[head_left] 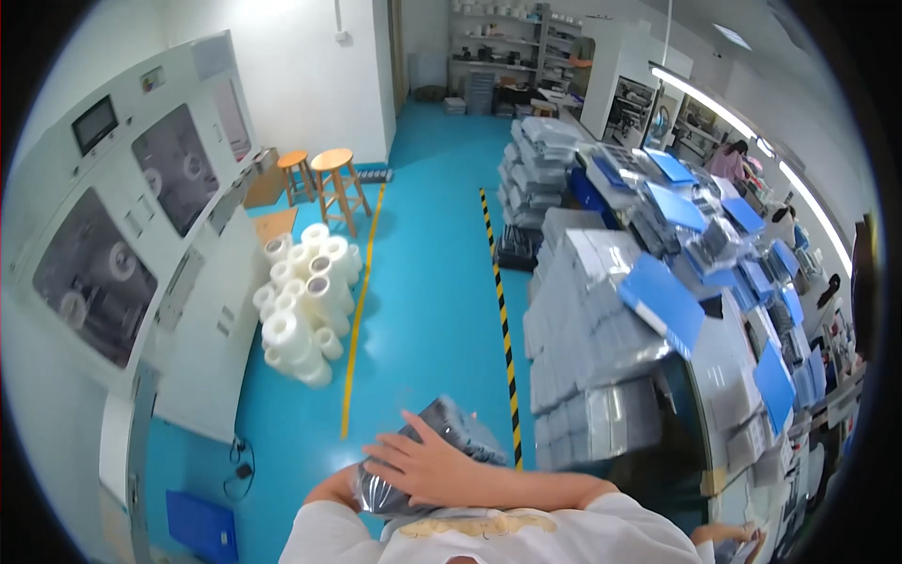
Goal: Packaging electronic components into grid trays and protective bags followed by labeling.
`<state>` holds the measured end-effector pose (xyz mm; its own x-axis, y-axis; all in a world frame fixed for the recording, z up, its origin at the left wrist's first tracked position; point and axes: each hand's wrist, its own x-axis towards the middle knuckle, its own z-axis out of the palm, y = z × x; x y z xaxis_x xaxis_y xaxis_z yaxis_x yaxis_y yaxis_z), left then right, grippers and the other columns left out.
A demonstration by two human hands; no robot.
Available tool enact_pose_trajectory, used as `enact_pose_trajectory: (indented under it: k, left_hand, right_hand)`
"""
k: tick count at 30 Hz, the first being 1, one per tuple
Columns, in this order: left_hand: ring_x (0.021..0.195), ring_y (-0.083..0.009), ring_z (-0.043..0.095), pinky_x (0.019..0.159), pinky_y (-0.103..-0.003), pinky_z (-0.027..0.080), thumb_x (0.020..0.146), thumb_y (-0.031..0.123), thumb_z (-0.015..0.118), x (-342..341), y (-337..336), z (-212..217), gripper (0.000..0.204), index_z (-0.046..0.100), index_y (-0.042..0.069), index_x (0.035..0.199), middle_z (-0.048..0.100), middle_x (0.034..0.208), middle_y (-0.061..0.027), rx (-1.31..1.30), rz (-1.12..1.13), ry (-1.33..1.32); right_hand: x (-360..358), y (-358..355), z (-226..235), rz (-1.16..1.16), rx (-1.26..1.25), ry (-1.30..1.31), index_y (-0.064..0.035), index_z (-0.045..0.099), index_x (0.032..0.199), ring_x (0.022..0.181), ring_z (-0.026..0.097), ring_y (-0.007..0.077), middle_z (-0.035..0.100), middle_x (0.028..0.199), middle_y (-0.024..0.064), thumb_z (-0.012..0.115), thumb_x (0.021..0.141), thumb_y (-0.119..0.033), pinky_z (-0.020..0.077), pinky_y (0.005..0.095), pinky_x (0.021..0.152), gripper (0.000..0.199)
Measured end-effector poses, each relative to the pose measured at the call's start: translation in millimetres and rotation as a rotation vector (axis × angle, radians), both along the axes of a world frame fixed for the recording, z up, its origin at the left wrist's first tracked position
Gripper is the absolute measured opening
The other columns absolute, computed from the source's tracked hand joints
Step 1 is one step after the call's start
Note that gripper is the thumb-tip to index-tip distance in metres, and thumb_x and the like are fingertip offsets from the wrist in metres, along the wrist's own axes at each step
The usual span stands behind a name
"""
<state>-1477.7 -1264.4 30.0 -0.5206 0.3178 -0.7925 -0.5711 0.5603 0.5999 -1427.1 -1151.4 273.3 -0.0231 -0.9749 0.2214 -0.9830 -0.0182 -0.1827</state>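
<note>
A bundle in clear, shiny plastic wrap with dark grey contents [442, 420] is held close against my white shirt at the lower middle. Across its top lies my right hand [413, 462], palm down, fingers stretched and spread over the wrap. The right forearm crosses in front of my chest. From the left, my left forearm [335, 486] reaches under the bundle; the hand itself is hidden behind the plastic.
White film rolls [299, 305] stand on the blue floor at left, near wooden stools [334, 160] and a cabinet machine [141, 235]. Wrapped stacks [583, 329] and blue folders [662, 299] line the right side. Another person's hand [742, 534] shows at lower right.
</note>
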Motion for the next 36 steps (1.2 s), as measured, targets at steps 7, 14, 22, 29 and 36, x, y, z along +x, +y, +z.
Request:
enact_pose_trajectory:
  k: [7,14,22,29,36]
  left_hand:
    - [0.123,-0.0322,0.046,0.099,-0.047,0.040,0.078,0.077,0.046,-235,-61,10,0.091,0.042,0.008,0.138,0.046,0.139,-0.0134,0.105,0.016,0.023]
    - [0.123,-0.0327,0.045,0.099,-0.048,0.040,0.078,0.078,0.045,-494,-118,14,0.092,0.042,0.008,0.138,0.046,0.139,-0.0137,0.153,0.079,0.067]
    - [0.124,-0.0331,0.044,0.099,-0.049,0.040,0.077,0.079,0.044,-765,-197,46,0.093,0.041,0.009,0.139,0.046,0.139,-0.0141,0.177,0.182,0.072]
    - [0.125,-0.0336,0.044,0.099,-0.049,0.040,0.076,0.079,0.044,-1024,-306,49,0.094,0.041,0.009,0.139,0.046,0.139,-0.0144,0.214,0.288,0.126]
    - [0.125,-0.0340,0.043,0.099,-0.050,0.039,0.076,0.080,0.043,-1291,-371,71,0.095,0.040,0.010,0.140,0.046,0.139,-0.0147,0.296,0.341,0.148]
  right_hand:
    - [-210,24,-71,-0.740,-0.507,-0.269,-0.0057,0.044,0.128,0.113,0.045,0.0301,0.044,0.124,0.0133,0.083,0.065,-0.026,0.0362,0.0471,0.098,0.077]
    - [-466,-3,-153,-1.113,-0.550,-1.075,0.0001,0.021,0.140,0.124,0.040,0.0312,0.027,0.141,0.0194,0.084,0.068,-0.029,0.0369,0.0445,0.101,0.100]
    - [-798,-115,-193,-0.383,0.017,-2.256,-0.0048,0.048,0.130,0.116,0.051,0.0216,0.057,0.123,0.0108,0.081,0.070,-0.018,0.0404,0.0361,0.098,0.070]
    - [-1061,-212,-154,-0.251,-0.226,-2.267,-0.0049,0.050,0.129,0.113,0.054,0.0226,0.059,0.121,0.0075,0.077,0.067,-0.004,0.0394,0.0368,0.099,0.067]
    - [-1290,-252,-137,-0.527,-0.266,-2.300,-0.0025,0.034,0.141,0.128,0.040,0.0226,0.046,0.137,0.0078,0.073,0.070,-0.006,0.0278,0.0349,0.107,0.081]
